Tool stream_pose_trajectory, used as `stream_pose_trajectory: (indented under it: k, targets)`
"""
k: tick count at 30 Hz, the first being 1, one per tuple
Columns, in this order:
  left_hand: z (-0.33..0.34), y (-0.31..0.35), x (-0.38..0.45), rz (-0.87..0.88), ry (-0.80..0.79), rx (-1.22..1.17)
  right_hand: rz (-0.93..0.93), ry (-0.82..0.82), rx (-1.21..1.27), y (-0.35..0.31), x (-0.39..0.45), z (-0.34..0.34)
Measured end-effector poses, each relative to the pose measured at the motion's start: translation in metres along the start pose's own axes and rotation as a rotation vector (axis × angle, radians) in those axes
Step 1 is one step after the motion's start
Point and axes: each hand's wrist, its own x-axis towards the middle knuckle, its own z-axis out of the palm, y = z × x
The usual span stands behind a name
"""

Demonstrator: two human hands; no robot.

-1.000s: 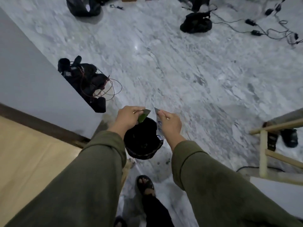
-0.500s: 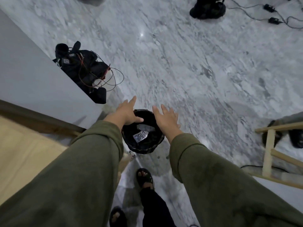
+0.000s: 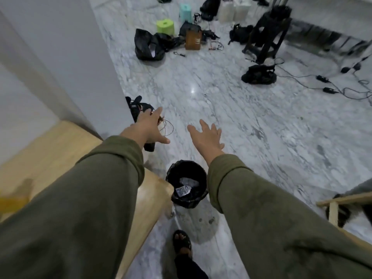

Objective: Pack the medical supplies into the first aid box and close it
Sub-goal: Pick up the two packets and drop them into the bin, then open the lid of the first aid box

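A small black-lined waste bin [image 3: 188, 199] stands on the marble floor by the corner of a wooden table [image 3: 155, 190]. Inside it lie a silver blister strip [image 3: 182, 191] and a pale wrapper [image 3: 188, 181]. My left hand [image 3: 150, 128] and my right hand [image 3: 207, 136] are stretched out above and beyond the bin, fingers spread, both empty. No first aid box shows in this view.
A white wall [image 3: 60, 63] rises on the left. Black gear with red wires [image 3: 138, 109] lies by its corner. Bags, a green stool [image 3: 165, 26], a black stand [image 3: 265, 35] and cables [image 3: 326, 85] clutter the far floor. A wooden frame [image 3: 334, 204] is at right.
A second ago my hands pinched scraps over the bin; they let go, and the scraps now lie inside it. Both hands have opened and the view has lifted up.
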Motion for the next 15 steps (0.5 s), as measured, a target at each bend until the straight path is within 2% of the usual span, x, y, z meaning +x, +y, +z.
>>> stream_pose_trajectory:
  k: [6,15]
  targets:
    - [-0.053,-0.025,-0.109,-0.023,0.17,0.021,-0.173,0.057,-0.067,-0.049,-0.089,-0.002]
    - [-0.105,-0.113,-0.287,-0.255,0.346,0.023,-0.453,0.032,-0.112,-0.13,-0.223,0.051]
